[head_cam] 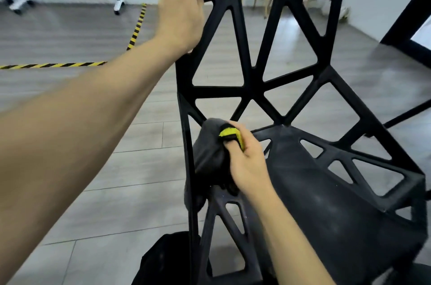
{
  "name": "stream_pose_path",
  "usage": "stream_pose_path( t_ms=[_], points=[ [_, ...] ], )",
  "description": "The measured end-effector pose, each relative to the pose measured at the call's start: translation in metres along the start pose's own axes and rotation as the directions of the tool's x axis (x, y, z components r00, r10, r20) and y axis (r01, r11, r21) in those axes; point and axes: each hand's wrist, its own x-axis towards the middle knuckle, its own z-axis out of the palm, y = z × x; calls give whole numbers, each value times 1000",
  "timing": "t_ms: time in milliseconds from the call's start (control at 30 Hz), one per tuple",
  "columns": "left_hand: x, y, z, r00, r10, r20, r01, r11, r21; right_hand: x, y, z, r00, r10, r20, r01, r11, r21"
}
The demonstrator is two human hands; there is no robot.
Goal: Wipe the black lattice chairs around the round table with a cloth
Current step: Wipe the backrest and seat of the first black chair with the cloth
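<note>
A black lattice chair (254,82) with triangular openings fills the middle and right of the view, its backrest rising away from me and its dusty seat (326,193) at the lower right. My left hand (180,13) grips the upper left corner of the backrest, fingers curled over the edge. My right hand (247,161) holds a bunched dark grey cloth (210,154) with a yellow patch, pressed against the chair's left side frame where the seat meets the back.
Grey wood-look floor (105,145) lies to the left, crossed by yellow-and-black hazard tape (136,28). A white wheeled rack (119,4) stands at the back left. A black frame (405,26) stands at the right beside a white wall. Dark fabric (163,259) lies low in the view.
</note>
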Motion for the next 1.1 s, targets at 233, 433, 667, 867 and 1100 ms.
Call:
stream_pose_path(
  t_ms=[233,433,667,867,1100],
  points=[
    [-93,44,-28,933,328,148,-261,900,-348,31,-35,-51,995,86,-55,-75,982,171],
    [-152,57,-9,583,252,772,484,655,-580,39,-66,-94,996,10,-90,10,976,216],
    [-169,72,-5,525,8,851,778,401,-484,19,-52,-109,885,-462,-54,422,846,-325],
    [-191,77,3,381,-179,907,925,94,-369,-27,13,-85,930,-367,37,340,813,-472],
    [-216,73,8,457,-83,885,860,293,-417,-42,17,-88,985,-170,37,174,977,-125]
  ],
)
